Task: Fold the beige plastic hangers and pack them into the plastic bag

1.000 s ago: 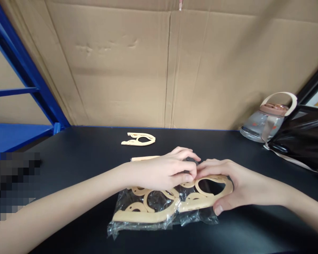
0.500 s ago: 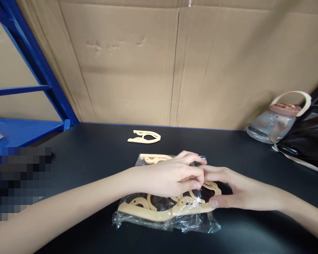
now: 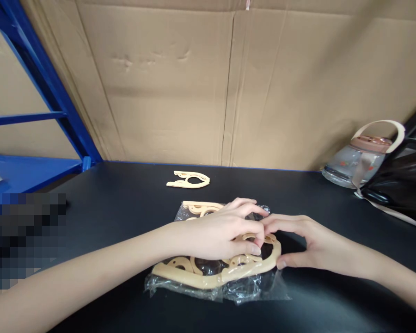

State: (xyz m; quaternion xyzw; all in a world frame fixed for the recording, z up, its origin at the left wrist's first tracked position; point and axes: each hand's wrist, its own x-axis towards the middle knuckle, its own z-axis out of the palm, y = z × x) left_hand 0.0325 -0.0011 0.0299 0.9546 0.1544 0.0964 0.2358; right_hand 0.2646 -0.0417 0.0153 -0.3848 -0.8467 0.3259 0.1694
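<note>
Left hand (image 3: 237, 231): bag (image 3: 245, 287) seemingly steadied beneath spread fingers; pinching unclear
Right hand (image 3: 303, 243): hanger (image 3: 276, 252) seemingly guided between parted fingertips

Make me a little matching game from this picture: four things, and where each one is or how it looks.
1. left hand
2. lone hanger
3. water bottle
4. metal frame

A. blue
B. fitted with a pale looped handle
C. lying by itself on the dark tabletop
D. over the clear plastic bag

Pairs: 1-D, 2-C, 3-B, 4-A.
</note>
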